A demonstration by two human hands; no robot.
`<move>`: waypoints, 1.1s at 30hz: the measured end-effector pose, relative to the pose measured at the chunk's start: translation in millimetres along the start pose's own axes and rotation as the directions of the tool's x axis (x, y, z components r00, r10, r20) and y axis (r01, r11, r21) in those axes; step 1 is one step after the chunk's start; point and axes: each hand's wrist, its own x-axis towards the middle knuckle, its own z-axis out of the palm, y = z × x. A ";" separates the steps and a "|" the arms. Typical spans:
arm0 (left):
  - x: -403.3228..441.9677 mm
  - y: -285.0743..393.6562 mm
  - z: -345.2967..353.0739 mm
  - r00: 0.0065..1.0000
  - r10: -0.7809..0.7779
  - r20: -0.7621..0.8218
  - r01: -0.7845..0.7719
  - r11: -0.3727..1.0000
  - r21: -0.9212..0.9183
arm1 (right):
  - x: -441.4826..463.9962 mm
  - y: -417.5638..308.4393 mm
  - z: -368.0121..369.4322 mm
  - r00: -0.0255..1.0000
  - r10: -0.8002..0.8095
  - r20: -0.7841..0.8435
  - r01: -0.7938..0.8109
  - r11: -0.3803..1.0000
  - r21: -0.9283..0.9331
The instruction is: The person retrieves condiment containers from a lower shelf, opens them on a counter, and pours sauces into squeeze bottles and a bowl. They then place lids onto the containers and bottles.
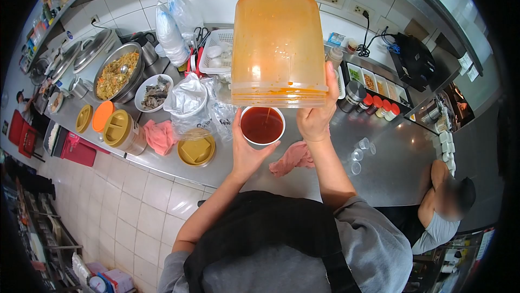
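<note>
My right hand (318, 111) grips a large translucent plastic jar (279, 43) by its side, tipped with its mouth downward. Orange-red residue coats the jar's walls. A thin strand of red sauce (260, 126) runs from it into a white bowl (264, 144) directly below. The fingers of my left hand (248, 152) curl around that bowl, which is largely filled with the sauce. On the counter by my left hand lies a yellow screw lid (196, 150). A pink cloth (292, 158) is crumpled between my forearms.
Leftward on the steel counter (374, 184) are a yellow-lidded jar (122, 130), another pink cloth (160, 137), plastic bags (187, 98) and a pan of noodle-like food (118, 73). Rightward are small clear cups (357, 155), red-capped shakers (376, 103) and a person (441, 211) at the counter's end.
</note>
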 end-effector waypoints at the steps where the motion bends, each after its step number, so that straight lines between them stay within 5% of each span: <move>1: -0.1 -0.9 0.0 1.000 0.005 -0.001 -0.005 1.000 0.004 | 0.0 -0.1 0.1 1.000 0.000 -0.001 0.000 1.000 0.002; 9: -1.2 1.2 -0.9 1.000 0.021 -0.010 -0.021 0.999 0.039 | -1.7 0.3 0.8 1.000 0.017 0.002 -0.017 1.000 0.026; 13: -2.0 1.8 -1.1 1.000 -0.009 -0.003 0.009 1.000 0.008 | 0.9 -4.2 -0.2 0.985 0.148 0.091 -0.149 0.989 0.011; 17: -4.1 2.3 -1.9 1.000 0.001 -0.003 -0.001 1.000 0.021 | 10.5 -13.9 -2.2 0.879 0.396 0.264 -0.395 0.917 -0.061; 24: -11.9 -3.1 -5.2 1.000 0.017 0.014 -0.018 0.997 0.070 | 9.7 -10.8 2.7 0.692 0.614 0.380 -0.535 0.790 -0.301; 30: -27.7 -23.8 -9.7 1.000 0.005 0.021 -0.006 0.999 0.051 | -14.8 19.4 11.7 0.600 0.701 0.386 -0.695 0.695 -0.181; 33: -38.4 -37.2 -15.4 0.999 -0.019 0.029 0.018 0.999 0.028 | -15.3 23.8 8.4 0.425 0.797 0.429 -0.838 0.525 -0.146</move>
